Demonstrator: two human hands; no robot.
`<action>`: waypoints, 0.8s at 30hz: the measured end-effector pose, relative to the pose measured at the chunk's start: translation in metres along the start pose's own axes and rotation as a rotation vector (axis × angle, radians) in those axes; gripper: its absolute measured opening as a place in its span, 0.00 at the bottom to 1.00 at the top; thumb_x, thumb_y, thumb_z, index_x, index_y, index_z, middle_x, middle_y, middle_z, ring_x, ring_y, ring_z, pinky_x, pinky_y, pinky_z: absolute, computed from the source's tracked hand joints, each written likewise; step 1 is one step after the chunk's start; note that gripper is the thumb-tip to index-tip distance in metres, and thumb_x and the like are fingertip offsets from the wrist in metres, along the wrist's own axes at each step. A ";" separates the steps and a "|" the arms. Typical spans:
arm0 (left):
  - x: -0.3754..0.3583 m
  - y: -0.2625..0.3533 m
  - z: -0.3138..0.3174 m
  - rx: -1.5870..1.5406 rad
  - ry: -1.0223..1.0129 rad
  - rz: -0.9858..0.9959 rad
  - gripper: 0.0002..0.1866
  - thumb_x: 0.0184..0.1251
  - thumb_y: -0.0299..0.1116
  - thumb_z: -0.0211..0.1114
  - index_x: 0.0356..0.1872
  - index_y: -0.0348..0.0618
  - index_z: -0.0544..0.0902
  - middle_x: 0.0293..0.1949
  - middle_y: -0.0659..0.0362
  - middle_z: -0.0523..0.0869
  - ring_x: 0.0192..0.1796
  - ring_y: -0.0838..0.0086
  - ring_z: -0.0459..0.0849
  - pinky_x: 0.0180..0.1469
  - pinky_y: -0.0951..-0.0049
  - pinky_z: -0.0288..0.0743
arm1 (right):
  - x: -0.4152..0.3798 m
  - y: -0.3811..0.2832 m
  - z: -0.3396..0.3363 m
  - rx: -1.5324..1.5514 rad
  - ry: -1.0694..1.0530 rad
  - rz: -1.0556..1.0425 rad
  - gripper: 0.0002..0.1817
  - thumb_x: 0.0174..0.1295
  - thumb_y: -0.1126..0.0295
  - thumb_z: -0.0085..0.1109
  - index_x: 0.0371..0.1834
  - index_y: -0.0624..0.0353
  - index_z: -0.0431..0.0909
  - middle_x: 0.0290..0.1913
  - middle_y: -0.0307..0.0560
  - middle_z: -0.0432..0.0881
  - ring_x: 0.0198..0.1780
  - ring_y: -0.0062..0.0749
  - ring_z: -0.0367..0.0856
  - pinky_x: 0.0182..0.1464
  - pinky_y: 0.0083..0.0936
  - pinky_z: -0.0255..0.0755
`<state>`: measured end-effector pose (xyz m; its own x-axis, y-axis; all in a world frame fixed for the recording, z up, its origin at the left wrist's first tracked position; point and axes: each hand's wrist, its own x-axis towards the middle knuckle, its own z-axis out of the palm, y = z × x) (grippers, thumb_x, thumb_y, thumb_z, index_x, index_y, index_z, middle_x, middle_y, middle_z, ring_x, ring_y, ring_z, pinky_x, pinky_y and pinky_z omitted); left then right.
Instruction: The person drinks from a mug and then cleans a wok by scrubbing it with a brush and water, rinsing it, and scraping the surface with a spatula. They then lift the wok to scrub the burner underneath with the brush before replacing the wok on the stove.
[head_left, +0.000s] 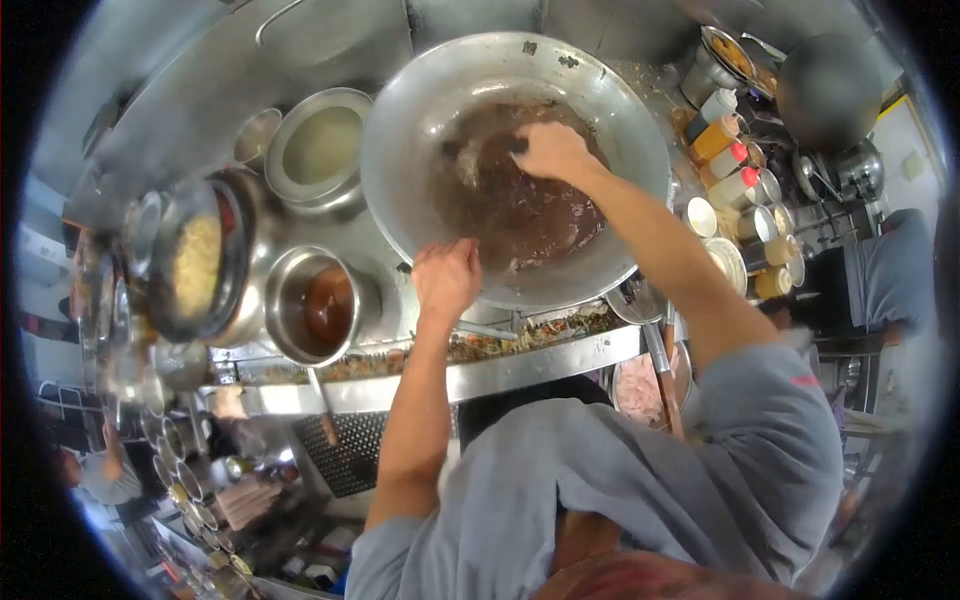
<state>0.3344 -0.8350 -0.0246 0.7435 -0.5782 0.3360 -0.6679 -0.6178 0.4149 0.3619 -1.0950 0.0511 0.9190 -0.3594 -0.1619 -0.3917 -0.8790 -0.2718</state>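
Note:
A large metal wok (pixel 400 150) holds murky brown liquid (pixel 530 200) with some pale froth on it. My left hand (pixel 448 280) grips the near-left rim, its fingers bent over the edge. Over the liquid, inside the wok, my right hand (pixel 556 152) is closed. Something small and dark shows at its fingertips, too indistinct to name. The undersides of both hands are hidden from the camera.
Left of the wok stand a pot of cloudy liquid (pixel 322 147) and a pot of brown sauce (pixel 322 305). Squeeze bottles (pixel 715 138) line the right side. Below them, a long-handled utensil (pixel 658 365) lies beside a bowl of pale pink pieces (pixel 638 388).

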 end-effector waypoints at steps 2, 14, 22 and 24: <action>0.000 0.003 -0.003 -0.025 0.002 -0.002 0.06 0.65 0.36 0.65 0.38 0.53 0.89 0.30 0.52 0.88 0.38 0.54 0.86 0.48 0.56 0.79 | 0.008 -0.001 0.029 0.091 0.056 0.005 0.28 0.55 0.55 0.64 0.62 0.49 0.81 0.51 0.59 0.86 0.55 0.52 0.85 0.60 0.44 0.78; 0.005 0.005 -0.006 -0.008 -0.033 -0.036 0.08 0.66 0.37 0.64 0.40 0.52 0.89 0.33 0.53 0.89 0.41 0.55 0.87 0.53 0.56 0.77 | 0.018 -0.008 0.026 0.127 0.109 0.047 0.25 0.60 0.52 0.61 0.58 0.48 0.83 0.51 0.57 0.86 0.54 0.54 0.84 0.59 0.43 0.79; 0.003 0.007 -0.007 0.019 -0.034 -0.039 0.07 0.65 0.35 0.63 0.37 0.50 0.89 0.35 0.54 0.90 0.41 0.58 0.88 0.56 0.59 0.76 | -0.081 -0.001 0.035 0.197 -0.020 0.012 0.28 0.55 0.51 0.62 0.60 0.45 0.82 0.50 0.57 0.86 0.53 0.55 0.84 0.58 0.44 0.78; 0.004 0.009 -0.011 0.003 -0.052 -0.036 0.07 0.66 0.35 0.63 0.38 0.50 0.88 0.35 0.54 0.90 0.41 0.59 0.88 0.58 0.58 0.75 | -0.105 0.014 0.012 0.099 -0.194 -0.038 0.28 0.55 0.49 0.63 0.60 0.42 0.82 0.48 0.56 0.87 0.51 0.53 0.85 0.57 0.43 0.79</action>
<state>0.3319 -0.8370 -0.0105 0.7642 -0.5828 0.2764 -0.6412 -0.6401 0.4232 0.2597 -1.0660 0.0527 0.9113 -0.2512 -0.3262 -0.3679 -0.8526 -0.3712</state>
